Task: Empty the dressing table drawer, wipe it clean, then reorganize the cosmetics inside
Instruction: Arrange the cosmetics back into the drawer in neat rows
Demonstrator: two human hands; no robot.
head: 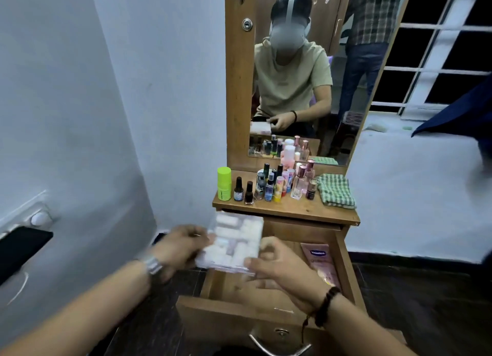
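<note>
A clear compartment box (234, 242) of pale items hangs above the open drawer's (343, 259) back left corner, held between both hands: the left hand (181, 246) grips its left edge, the right hand (277, 265) pinches its near right corner. A pink tube (320, 259) lies along the drawer's right side. Bottles (271, 188) crowd the tabletop's middle, a checked cloth (336, 190) at its right edge.

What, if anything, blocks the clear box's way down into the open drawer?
Nothing visible. The clear box, held by both hands, hangs over bare drawer floor; the pink Vaseline tube lies along the right wall.
</note>
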